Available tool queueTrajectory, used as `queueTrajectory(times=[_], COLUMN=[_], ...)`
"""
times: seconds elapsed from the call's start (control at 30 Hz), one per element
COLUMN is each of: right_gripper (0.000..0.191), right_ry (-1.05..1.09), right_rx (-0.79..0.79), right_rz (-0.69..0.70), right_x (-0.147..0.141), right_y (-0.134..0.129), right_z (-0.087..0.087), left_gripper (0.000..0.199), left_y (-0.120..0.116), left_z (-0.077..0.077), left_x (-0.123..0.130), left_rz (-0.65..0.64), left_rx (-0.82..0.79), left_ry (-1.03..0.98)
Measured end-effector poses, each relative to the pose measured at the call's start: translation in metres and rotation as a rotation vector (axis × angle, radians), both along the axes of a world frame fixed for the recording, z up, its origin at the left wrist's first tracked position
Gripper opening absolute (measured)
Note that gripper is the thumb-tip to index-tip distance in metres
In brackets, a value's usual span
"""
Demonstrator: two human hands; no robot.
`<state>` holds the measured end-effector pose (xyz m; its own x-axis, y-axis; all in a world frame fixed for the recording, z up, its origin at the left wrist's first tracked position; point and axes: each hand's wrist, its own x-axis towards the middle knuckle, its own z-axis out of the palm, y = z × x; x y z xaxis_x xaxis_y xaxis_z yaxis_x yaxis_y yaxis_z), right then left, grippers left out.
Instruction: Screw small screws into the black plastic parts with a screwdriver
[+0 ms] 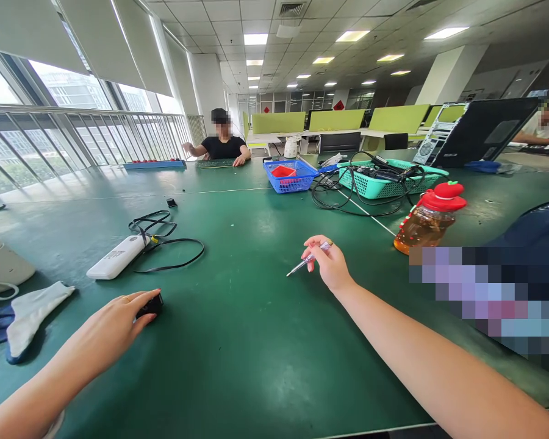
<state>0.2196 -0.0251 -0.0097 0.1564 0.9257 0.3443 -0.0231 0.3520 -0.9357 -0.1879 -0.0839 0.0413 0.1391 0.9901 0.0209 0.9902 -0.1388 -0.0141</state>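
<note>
My left hand (pixel 123 320) is closed around a small black block-like object (pixel 152 306) resting on the green table. Its fingers hide much of that object, so I cannot make out its kind. Over the middle of the table, my right hand (pixel 330 262) grips a slim screwdriver (pixel 298 266) with a clear handle. The thin metal shaft points down and to the left, its tip close to the tabletop. A white power bank (pixel 119 257) lies beyond my left hand, with a black cable (pixel 183 268) looped beside it.
A white-and-blue glove (pixel 41 314) lies at left. Further back are a blue basket (pixel 290 186), a green basket (pixel 370 190) with tangled black cables, and a small black piece (pixel 171 202). A red-lidded bottle (pixel 423 228) stands at right. One person (pixel 224 146) sits across the table.
</note>
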Motion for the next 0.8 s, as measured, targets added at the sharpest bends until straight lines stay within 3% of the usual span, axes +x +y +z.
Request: queueTrajectory(times=[0.33,0.47,0.6,0.7,0.8], right_gripper=[0.024,0.026,0.027,0.024,0.017], right_ry=[-0.017,-0.031,-0.068,-0.164,-0.318], right_rx=[0.015,0.022,0.025,0.047,0.113], right_rz=[0.018,0.026,0.024,0.022,0.027], right_x=[-0.001,-0.001,-0.002,-0.003,-0.004], right_y=[-0.001,0.0,-0.002,-0.005,-0.01], right_z=[-0.001,-0.002,-0.001,0.001,0.003], left_gripper=[0.055,0.063,0.05,0.047,0.041], left_y=[-0.002,-0.004,-0.002,0.0,0.008], left_z=[-0.004,-0.002,0.005,0.012,0.017], left_x=[0.001,-0.002,-0.002,0.02,0.066], left_rz=[-0.027,0.06,0.088,0.007,-0.193], left_rx=[-0.029,-0.055,-0.021,-0.035,-0.019], left_ry=[0.009,-0.012,-0.014,-0.081,-0.184])
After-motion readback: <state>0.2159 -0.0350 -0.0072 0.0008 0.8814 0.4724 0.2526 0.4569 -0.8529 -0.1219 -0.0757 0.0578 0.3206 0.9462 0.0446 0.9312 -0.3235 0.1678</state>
